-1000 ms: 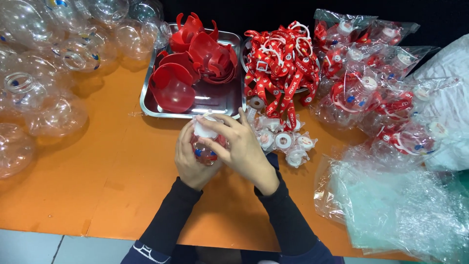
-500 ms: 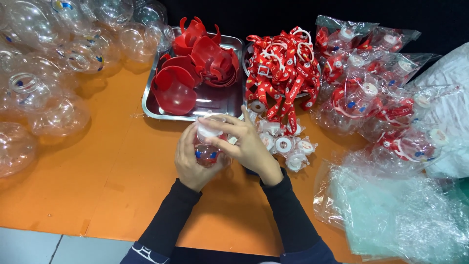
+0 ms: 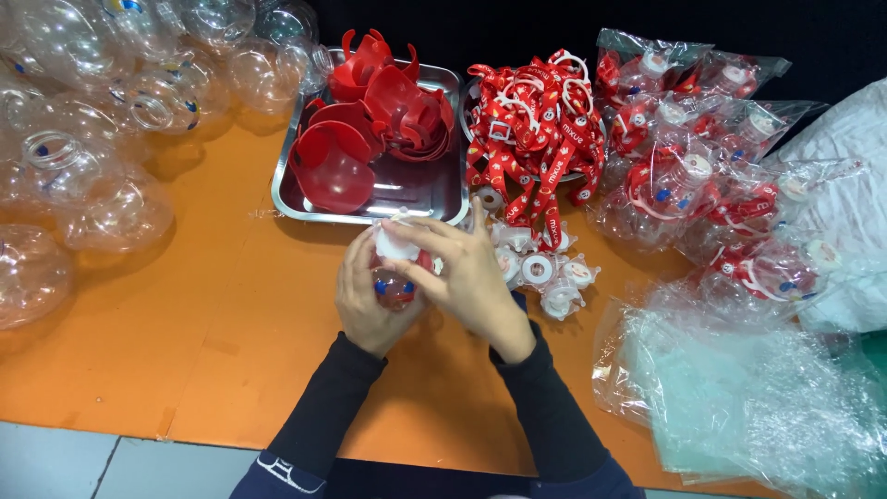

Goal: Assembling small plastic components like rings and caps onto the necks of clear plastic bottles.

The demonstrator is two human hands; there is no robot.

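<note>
While the left hand point(image 3: 370, 296) is gripping a small clear bottle point(image 3: 395, 288) over the orange tabletop point(image 3: 185, 342), the right hand point(image 3: 467, 273) is now pressing closer over its white cap point(image 3: 395, 245).

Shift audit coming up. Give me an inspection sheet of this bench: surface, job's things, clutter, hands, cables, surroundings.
Surface: orange tabletop, with a pale strip along its near edge.
Job's things: small clear bottle with a white cap, held above the table.
Clutter: metal tray of red cup-shaped parts; pile of red printed straps; loose white caps; clear round bottles at the left; bagged finished items; empty plastic bags.
Hands: left hand cradles the bottle; right hand has its fingers on the cap.
Cables: nothing seen.
Surroundings: dark backdrop behind the table; white sack at the right.
</note>
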